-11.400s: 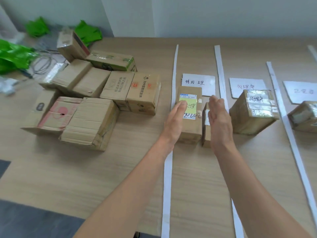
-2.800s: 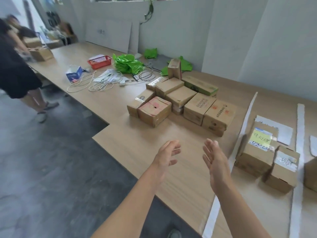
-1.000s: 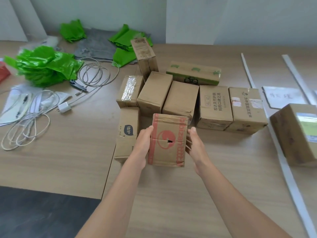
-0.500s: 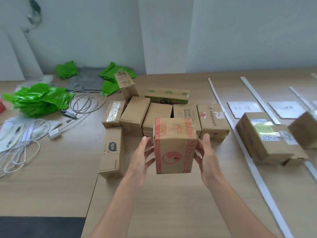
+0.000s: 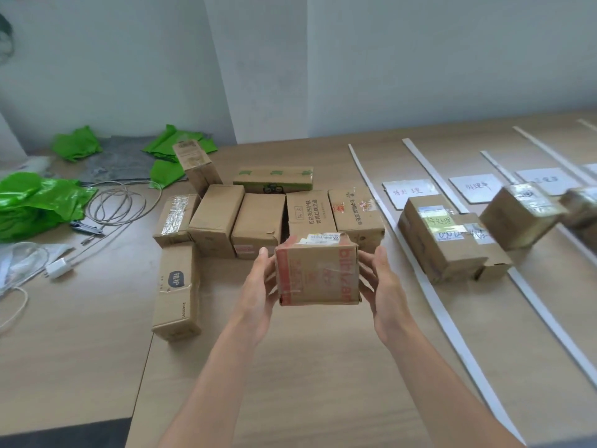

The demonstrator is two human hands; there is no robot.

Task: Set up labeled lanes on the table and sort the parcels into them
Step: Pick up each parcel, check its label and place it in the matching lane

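Note:
I hold a cardboard parcel with red print (image 5: 318, 270) in the air above the wooden table (image 5: 323, 367). My left hand (image 5: 261, 286) presses its left side and my right hand (image 5: 384, 289) its right side. A shipping label shows on its top edge. Behind it lies a cluster of unsorted parcels (image 5: 258, 218). To the right, white strips (image 5: 420, 279) mark lanes with paper labels (image 5: 408, 191). Two parcels (image 5: 442, 237) sit in the first lane, one carrying a yellow note. Another parcel (image 5: 520, 218) sits in the second lane.
A long box with a dark logo (image 5: 176, 286) lies at the left near a table seam. Cables and a charger (image 5: 97, 215), green plastic bags (image 5: 35, 202) and a grey cloth lie at the far left. A wall stands behind the table.
Since a second ago I lifted the red-printed parcel off the table and tipped it, so its end face with tape now faces me. My view shifted slightly right.

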